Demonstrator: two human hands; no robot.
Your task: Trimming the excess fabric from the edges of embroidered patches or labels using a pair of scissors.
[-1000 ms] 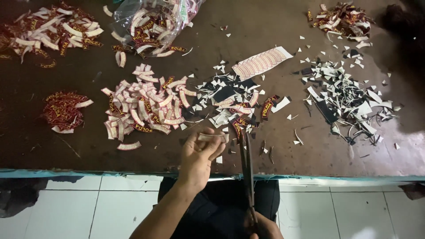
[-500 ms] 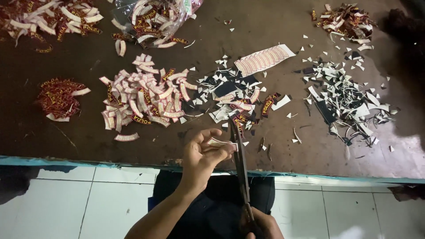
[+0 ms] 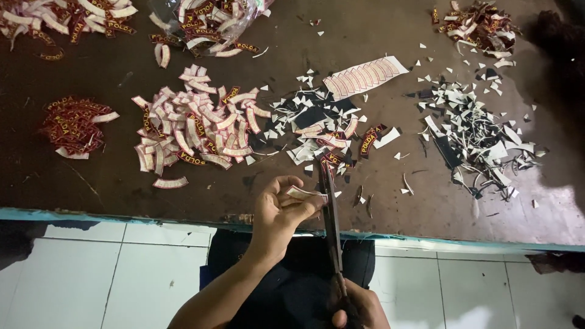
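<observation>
My left hand (image 3: 280, 213) pinches a small curved white patch (image 3: 303, 194) over the near edge of the dark brown table (image 3: 122, 183). My right hand (image 3: 359, 307), low at the frame's bottom, grips the handles of long dark scissors (image 3: 331, 213). The blades point away from me and meet the patch's right end. A pile of curved patches (image 3: 201, 128), white backs and red fronts, lies left of centre.
White and black offcuts (image 3: 475, 131) are scattered at the right, more scraps (image 3: 317, 122) at the centre. An uncut white strip of patches (image 3: 364, 76) lies behind them. Red patch heaps (image 3: 73, 125) sit at the left and far corners; a clear bag of patches (image 3: 207, 21) is at the back.
My left hand with the patch has drawn slightly nearer to the table edge, and the scissors have stayed at the patch. The view has shifted a little.
</observation>
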